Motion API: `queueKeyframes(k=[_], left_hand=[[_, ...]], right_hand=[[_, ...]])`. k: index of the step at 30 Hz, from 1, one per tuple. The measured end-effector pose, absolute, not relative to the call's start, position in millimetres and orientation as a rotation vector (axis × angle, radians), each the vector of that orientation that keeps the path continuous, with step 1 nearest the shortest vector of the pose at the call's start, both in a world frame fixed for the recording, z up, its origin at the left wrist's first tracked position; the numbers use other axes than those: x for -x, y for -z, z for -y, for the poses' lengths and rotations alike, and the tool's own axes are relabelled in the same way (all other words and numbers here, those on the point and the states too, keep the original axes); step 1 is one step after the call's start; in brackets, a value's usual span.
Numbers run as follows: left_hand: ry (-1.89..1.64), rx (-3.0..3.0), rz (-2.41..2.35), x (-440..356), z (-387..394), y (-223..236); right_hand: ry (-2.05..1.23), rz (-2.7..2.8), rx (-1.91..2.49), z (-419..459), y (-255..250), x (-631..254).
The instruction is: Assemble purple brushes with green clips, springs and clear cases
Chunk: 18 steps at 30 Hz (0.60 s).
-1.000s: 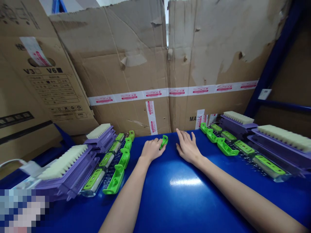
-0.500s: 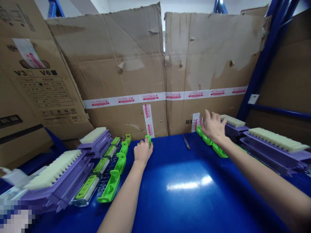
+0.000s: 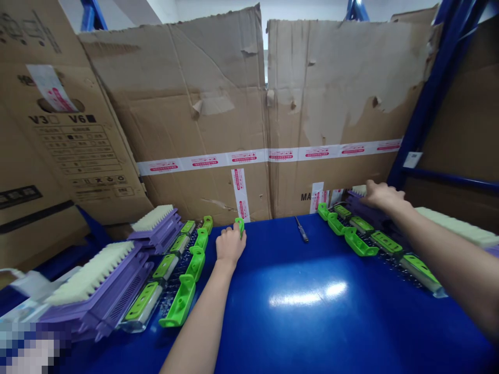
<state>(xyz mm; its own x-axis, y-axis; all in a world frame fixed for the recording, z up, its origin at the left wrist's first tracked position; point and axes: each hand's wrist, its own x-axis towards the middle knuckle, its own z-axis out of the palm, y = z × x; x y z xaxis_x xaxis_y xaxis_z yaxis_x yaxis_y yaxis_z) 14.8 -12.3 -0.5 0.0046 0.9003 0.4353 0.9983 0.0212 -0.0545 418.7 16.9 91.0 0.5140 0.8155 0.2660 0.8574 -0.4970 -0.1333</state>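
At the back centre of the blue table, my left hand (image 3: pixel 231 244) is closed around a small bright green bracket (image 3: pixel 240 226), whose upper end shows above the fingers. On the far right, my right hand (image 3: pixel 385 196) rests with curled fingers on a purple housing (image 3: pixel 357 201) topped by a cream ridged block; its fingertips are partly hidden. Below that hand run several green-topped clear pieces (image 3: pixel 385 241) and a row of green brackets (image 3: pixel 357 244). A thin screwdriver-like tool (image 3: pixel 301 231) lies between my hands.
On the left stand purple housings (image 3: pixel 117 291) with cream blocks, green-topped clear pieces (image 3: pixel 144 301), small metal parts (image 3: pixel 171 285) and green brackets (image 3: pixel 181 304). Tall cardboard sheets (image 3: pixel 202 130) wall off the back. A blue metal post (image 3: pixel 419 119) rises at the right.
My right hand has moved right, from above the green brackets to the rear purple housing, its fingers now more curled. The right-hand green rows have come into fuller view. My left hand stays put.
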Motion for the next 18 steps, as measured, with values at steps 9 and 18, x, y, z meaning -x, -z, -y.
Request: queueKeyframes(k=[9, 18], left_hand=[[0.389, 1.954, 1.954, -15.6, 14.5, -1.3], [0.427, 1.957, 1.971, -16.0, 12.3, 1.4]], right_hand=[[0.555, 1.527, 2.281, 1.9, -105.1, -394.6], [0.518, 1.916, 1.765, 32.6, -76.8, -300.6]])
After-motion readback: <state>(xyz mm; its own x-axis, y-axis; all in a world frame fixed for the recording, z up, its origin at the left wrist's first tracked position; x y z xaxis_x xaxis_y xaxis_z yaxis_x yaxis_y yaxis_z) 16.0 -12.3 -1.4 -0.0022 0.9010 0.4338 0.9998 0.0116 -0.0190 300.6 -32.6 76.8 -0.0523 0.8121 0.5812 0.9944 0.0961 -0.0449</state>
